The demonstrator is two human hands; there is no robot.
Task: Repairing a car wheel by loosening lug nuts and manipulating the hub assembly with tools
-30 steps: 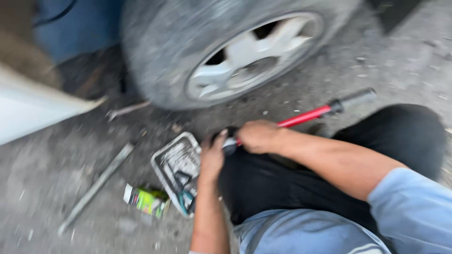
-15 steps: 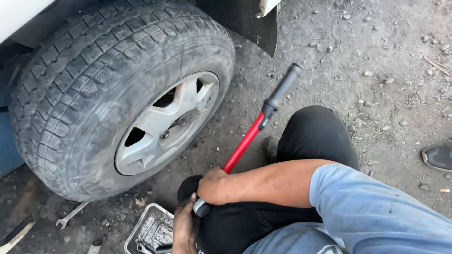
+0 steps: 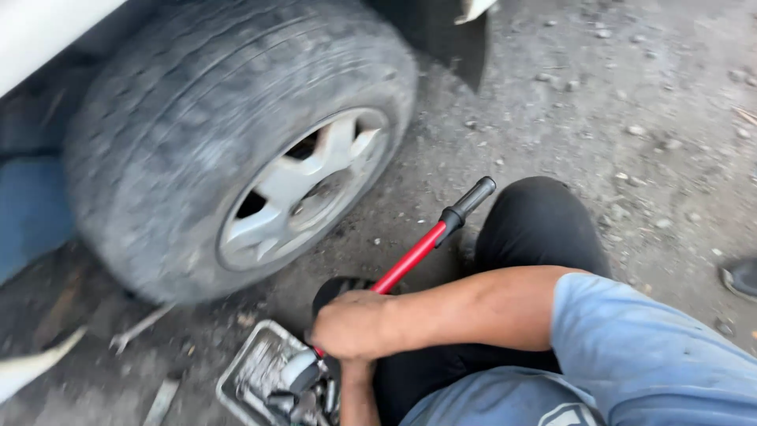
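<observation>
While the right hand (image 3: 356, 323) grips the red-handled wrench (image 3: 418, 254) low on its shaft above the metal tool tray (image 3: 251, 371) on the ground beside the tyre (image 3: 197, 118), the left hand, mostly hidden beneath, cannot be judged.

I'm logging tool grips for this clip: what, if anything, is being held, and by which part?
The right hand grips the red-shafted wrench at its lower head end, far from the black grip. The left hand is hidden beneath.
</observation>
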